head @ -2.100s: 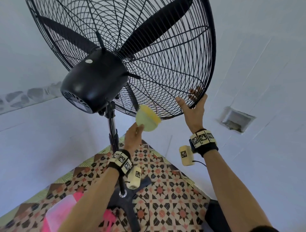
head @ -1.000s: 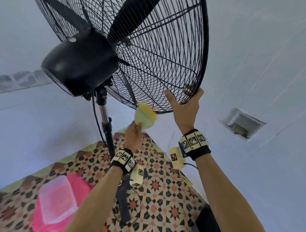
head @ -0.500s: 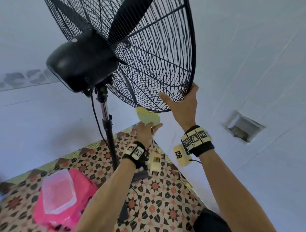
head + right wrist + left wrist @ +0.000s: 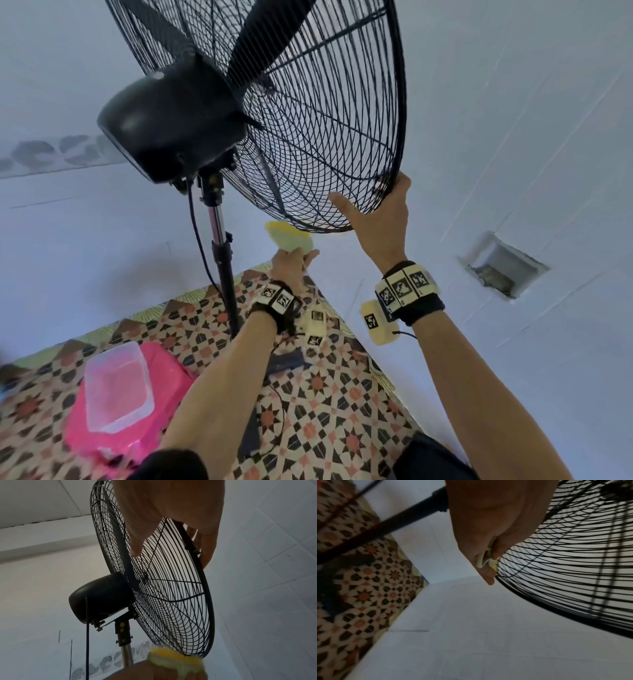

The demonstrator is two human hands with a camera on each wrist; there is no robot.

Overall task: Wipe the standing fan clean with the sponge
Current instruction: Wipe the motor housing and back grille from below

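I see pale tiled walls and a patterned geometric floor (image 4: 325, 404) — pink tub (image 4: 113, 404) on it. My left hand (image 4: 291, 267) pinches the soft yellow sponge (image 4: 289, 238) against the black wire fan (image 4: 308, 113) cage's bottom rim; my right hand (image 4: 380, 219) grips that rim. No legible writing.

Showing a black standing fan (image 4: 260, 113), a yellow-and-pale-green sponge (image 4: 289, 238), a pink tub (image 4: 137, 404) under a clear lid (image 4: 116, 387), star-patterned floor tiles (image 4: 329, 411) in black, white and orange.
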